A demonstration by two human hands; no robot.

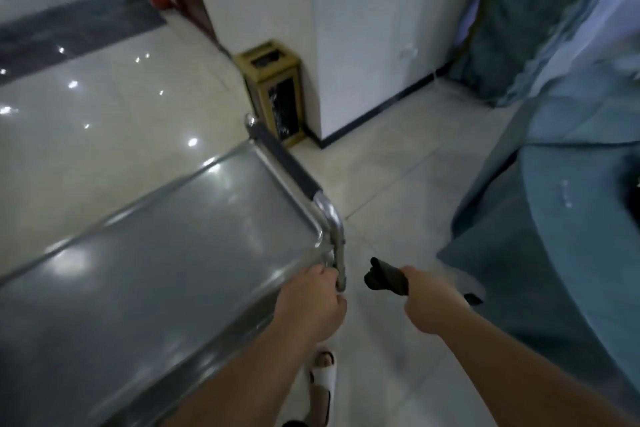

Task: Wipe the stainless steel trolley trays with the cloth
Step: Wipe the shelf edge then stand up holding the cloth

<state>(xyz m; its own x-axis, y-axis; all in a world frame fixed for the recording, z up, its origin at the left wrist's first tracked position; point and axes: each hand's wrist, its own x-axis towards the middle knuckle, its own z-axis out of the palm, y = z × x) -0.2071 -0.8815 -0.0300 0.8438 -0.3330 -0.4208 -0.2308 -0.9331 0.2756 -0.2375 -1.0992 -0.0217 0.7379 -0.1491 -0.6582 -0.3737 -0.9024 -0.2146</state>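
Right hand [431, 302] gripping dark cloth [386, 278], trolley tray [166, 253] bare

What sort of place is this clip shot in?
Probably a restaurant or hotel banquet hall: a stainless steel trolley, a table draped in teal cloth, a gold lobby-style bin and glossy tiled floor.

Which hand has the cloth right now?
The right hand grips the dark cloth, held off the trolley over the floor. The left hand holds no cloth; it grips the trolley's corner post.
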